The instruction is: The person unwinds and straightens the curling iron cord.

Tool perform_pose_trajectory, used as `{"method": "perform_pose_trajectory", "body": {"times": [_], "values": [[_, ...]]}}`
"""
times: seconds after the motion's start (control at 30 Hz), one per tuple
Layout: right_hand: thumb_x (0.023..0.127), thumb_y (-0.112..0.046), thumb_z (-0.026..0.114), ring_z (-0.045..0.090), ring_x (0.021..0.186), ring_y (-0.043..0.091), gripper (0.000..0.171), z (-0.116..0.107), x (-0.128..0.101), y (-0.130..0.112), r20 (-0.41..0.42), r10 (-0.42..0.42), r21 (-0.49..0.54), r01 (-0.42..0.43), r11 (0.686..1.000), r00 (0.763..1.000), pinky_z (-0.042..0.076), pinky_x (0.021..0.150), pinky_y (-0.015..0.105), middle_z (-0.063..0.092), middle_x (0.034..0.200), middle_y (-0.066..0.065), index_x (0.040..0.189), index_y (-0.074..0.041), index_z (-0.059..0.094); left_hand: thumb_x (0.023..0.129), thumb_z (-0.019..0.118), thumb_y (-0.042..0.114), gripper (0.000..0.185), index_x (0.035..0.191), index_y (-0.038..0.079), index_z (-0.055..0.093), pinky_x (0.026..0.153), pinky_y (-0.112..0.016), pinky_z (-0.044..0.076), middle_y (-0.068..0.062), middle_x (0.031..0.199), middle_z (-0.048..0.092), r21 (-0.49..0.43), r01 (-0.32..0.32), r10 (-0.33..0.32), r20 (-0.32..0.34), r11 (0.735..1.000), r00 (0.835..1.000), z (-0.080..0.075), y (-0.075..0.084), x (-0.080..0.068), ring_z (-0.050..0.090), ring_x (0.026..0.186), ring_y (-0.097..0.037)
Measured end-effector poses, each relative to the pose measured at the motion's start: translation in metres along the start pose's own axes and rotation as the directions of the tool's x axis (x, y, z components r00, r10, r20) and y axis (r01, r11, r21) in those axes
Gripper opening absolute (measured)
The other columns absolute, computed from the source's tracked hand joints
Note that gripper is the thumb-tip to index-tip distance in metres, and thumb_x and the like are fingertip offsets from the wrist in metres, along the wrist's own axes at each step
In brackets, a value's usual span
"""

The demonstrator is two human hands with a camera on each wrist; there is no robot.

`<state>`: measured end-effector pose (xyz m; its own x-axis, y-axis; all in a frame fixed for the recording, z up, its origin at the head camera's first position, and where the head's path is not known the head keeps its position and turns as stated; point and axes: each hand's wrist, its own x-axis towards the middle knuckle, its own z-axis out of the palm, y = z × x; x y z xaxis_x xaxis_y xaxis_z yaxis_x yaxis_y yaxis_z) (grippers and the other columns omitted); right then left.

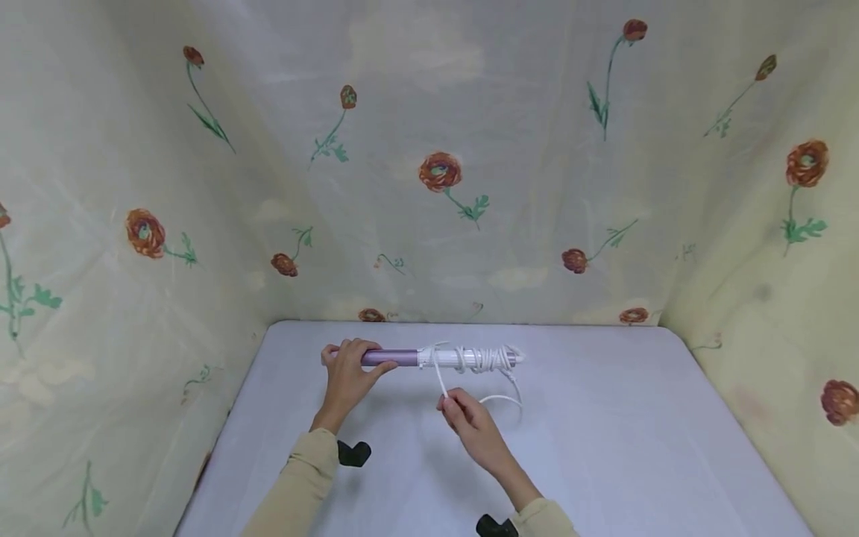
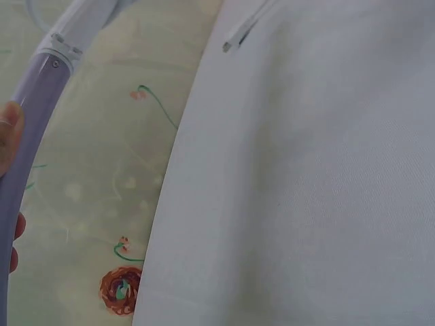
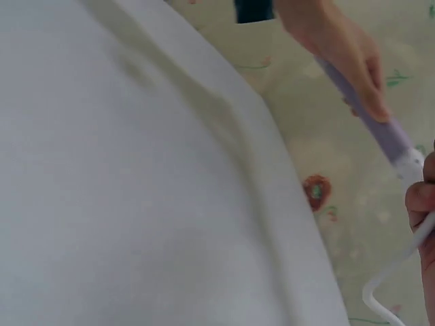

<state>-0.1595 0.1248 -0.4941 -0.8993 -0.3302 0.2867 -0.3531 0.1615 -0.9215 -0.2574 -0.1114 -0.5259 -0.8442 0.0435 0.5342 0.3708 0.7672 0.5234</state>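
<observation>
My left hand [image 1: 350, 379] grips the purple end of a long purple-and-white rod-shaped appliance [image 1: 399, 358], held level above the table's far part. White cord [image 1: 488, 360] is wound in several turns round the white right section. Below the rod, my right hand [image 1: 472, 429] pinches a length of the cord, which runs from its fingers up to the rod. A slack loop of cord hangs at the right. In the left wrist view a small screw and a white collar [image 2: 58, 54] show where purple meets white. The right wrist view shows the cord [image 3: 391, 272] trailing from the right hand.
Beneath the hands lies a white-covered table [image 1: 604, 432]. Floral-print cloth [image 1: 523, 134] hangs at its back and both sides. In the left wrist view a thin white piece with a metal-looking tip [image 2: 234, 41] shows above the table.
</observation>
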Motion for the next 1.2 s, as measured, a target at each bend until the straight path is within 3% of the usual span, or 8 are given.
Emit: {"method": "perform_pose_trajectory", "body": {"times": [0.13,0.3,0.4,0.57,0.73,0.9,1.0,1.2], "values": [[0.100,-0.008,0.044,0.039,0.058,0.001,0.017,-0.018,-0.004,0.010,-0.116,-0.020,-0.065,0.013,0.998,0.993,0.037,0.050,0.022,0.044,0.067,0.004,0.095,-0.001,0.059,0.071,0.079,0.045,0.042,0.097,0.014,0.067,0.097,-0.054,0.016,-0.003,0.091,0.069,-0.015,-0.001,0.001,0.006,1.000,1.000,0.001,-0.002,0.000,0.052,0.086,-0.020],[0.098,-0.013,0.049,0.038,0.059,0.000,0.015,-0.043,-0.003,0.019,-0.185,-0.089,-0.280,0.034,0.959,0.979,0.037,0.052,0.021,0.050,0.070,-0.004,0.093,-0.011,0.063,0.072,0.076,0.049,0.043,0.098,0.016,0.067,0.097,-0.053,0.016,-0.001,0.093,0.069,-0.024,-0.003,0.005,0.056,1.000,0.998,0.005,-0.002,-0.004,0.053,0.088,-0.019],[0.096,-0.011,0.053,0.038,0.058,0.000,0.012,-0.059,0.006,0.014,-0.154,-0.181,-0.446,0.095,0.890,0.971,0.037,0.052,0.020,0.057,0.073,-0.005,0.093,-0.012,0.064,0.072,0.076,0.049,0.043,0.098,0.016,0.067,0.097,-0.053,0.016,0.000,0.093,0.069,-0.024,-0.002,0.004,0.071,1.000,0.998,0.005,-0.002,-0.006,0.054,0.089,-0.019],[0.094,-0.015,0.059,0.044,0.060,0.003,0.007,-0.089,0.027,0.002,-0.061,-0.262,-0.676,0.153,0.721,0.963,0.041,0.055,0.021,0.064,0.077,-0.002,0.095,-0.012,0.065,0.070,0.079,0.046,0.041,0.096,0.016,0.067,0.097,-0.052,0.016,-0.001,0.091,0.069,-0.022,0.003,-0.002,0.041,1.000,0.999,0.002,-0.002,-0.006,0.052,0.087,-0.019],[0.090,-0.017,0.063,0.054,0.064,0.008,0.006,-0.120,0.040,-0.001,-0.029,-0.272,-0.794,0.143,0.591,0.962,0.048,0.060,0.030,0.068,0.080,0.001,0.093,-0.011,0.066,0.073,0.076,0.047,0.042,0.098,0.016,0.066,0.098,-0.052,0.016,-0.001,0.092,0.068,-0.051,-0.016,0.019,0.063,0.999,0.998,0.004,0.001,-0.004,0.052,0.088,-0.019],[0.091,-0.020,0.063,0.059,0.070,0.015,0.010,-0.136,0.049,0.001,0.001,-0.246,-0.859,0.127,0.496,0.969,0.050,0.062,0.036,0.068,0.083,0.002,0.093,-0.012,0.067,0.073,0.075,0.050,0.043,0.099,0.017,0.066,0.099,-0.052,0.016,0.000,0.093,0.069,-0.037,0.000,0.003,0.084,0.999,0.996,0.003,0.000,-0.002,0.054,0.088,-0.019],[0.091,-0.020,0.062,0.057,0.076,0.017,0.011,-0.143,0.055,0.008,0.002,-0.220,-0.867,0.111,0.485,0.976,0.049,0.065,0.036,0.069,0.087,0.002,0.095,-0.012,0.068,0.072,0.076,0.048,0.042,0.098,0.017,0.067,0.099,-0.052,0.016,0.001,0.093,0.069,-0.046,0.013,-0.009,0.091,0.999,0.996,0.001,-0.002,-0.001,0.054,0.088,-0.018],[0.091,-0.017,0.062,0.051,0.077,0.016,0.009,-0.150,0.061,0.038,0.017,-0.101,-0.829,0.070,0.555,0.995,0.044,0.069,0.035,0.068,0.087,0.001,0.095,-0.012,0.068,0.071,0.077,0.048,0.041,0.098,0.018,0.068,0.098,-0.051,0.016,0.003,0.091,0.069,-0.098,-0.011,0.025,0.139,0.995,0.990,-0.001,-0.008,-0.003,0.052,0.086,-0.015]]}}
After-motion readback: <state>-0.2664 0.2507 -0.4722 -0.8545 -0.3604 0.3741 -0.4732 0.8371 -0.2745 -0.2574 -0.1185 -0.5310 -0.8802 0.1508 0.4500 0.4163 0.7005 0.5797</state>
